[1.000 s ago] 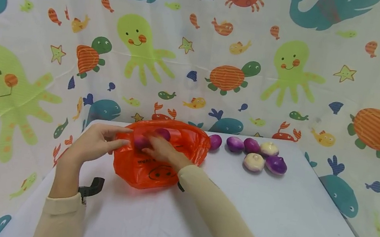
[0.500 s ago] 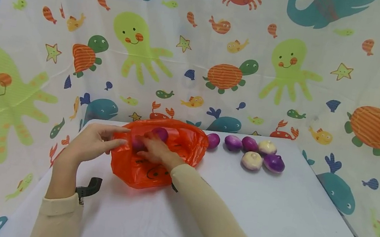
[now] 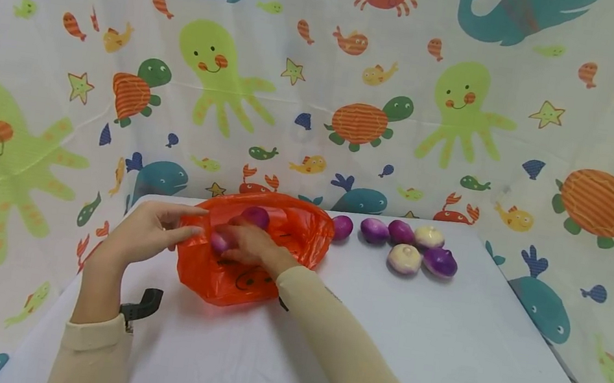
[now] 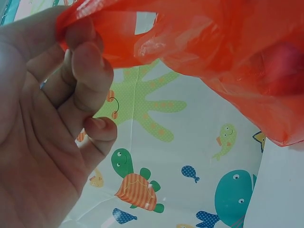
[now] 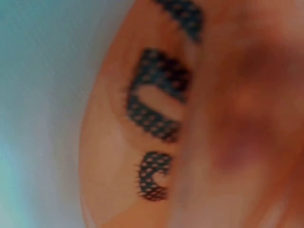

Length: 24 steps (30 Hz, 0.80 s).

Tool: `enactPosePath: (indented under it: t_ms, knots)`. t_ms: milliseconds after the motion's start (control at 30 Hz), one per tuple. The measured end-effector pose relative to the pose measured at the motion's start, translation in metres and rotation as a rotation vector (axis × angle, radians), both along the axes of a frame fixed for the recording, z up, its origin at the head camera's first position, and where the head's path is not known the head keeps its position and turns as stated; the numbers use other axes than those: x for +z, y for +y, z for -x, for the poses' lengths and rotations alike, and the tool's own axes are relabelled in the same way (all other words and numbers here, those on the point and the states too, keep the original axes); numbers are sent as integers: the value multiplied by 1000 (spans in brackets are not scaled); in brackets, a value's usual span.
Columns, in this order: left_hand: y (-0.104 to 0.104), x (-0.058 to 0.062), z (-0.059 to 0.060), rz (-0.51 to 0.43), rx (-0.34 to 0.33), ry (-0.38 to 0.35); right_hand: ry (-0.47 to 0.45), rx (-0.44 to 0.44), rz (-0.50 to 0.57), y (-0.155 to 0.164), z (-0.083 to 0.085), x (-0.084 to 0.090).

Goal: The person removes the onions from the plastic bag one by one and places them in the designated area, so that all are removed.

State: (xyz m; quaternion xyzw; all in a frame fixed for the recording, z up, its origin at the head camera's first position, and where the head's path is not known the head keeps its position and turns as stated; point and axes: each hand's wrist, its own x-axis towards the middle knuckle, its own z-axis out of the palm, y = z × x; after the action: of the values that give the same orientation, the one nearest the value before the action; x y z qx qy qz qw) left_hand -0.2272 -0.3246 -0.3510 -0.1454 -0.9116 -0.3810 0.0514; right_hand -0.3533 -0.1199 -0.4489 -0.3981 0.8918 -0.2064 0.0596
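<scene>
The left hand [image 3: 144,235] pinches the rim of the orange bag [image 3: 266,271] between curled fingers [image 4: 88,71]. The right hand [image 3: 249,243] reaches inside, fingers around a purple onion [image 3: 219,242] (the grip is partly hidden). The bag's black print is too blurred to read.

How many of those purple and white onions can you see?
7. Five lie on the table right of the orange bag: makes six; two in the bag. So 8; more may be hidden.

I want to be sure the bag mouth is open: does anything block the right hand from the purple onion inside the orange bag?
Nothing visible does. The right hand already reaches the purple onion inside the orange bag, whose edge the left hand pinches.
</scene>
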Motion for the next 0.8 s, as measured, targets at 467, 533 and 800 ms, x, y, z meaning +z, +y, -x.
enactPosePath:
  t_ms: [467,533,800]
  knots:
    - [0,-2,1,-3,3,-11,-84,-1,35,11,-5,0]
    - [0,-3,1,-1,0,-11,-80,23,59,17,-6,1]
    - [0,0,0,-26,-13,-15,-86,12,194,48,-7,6]
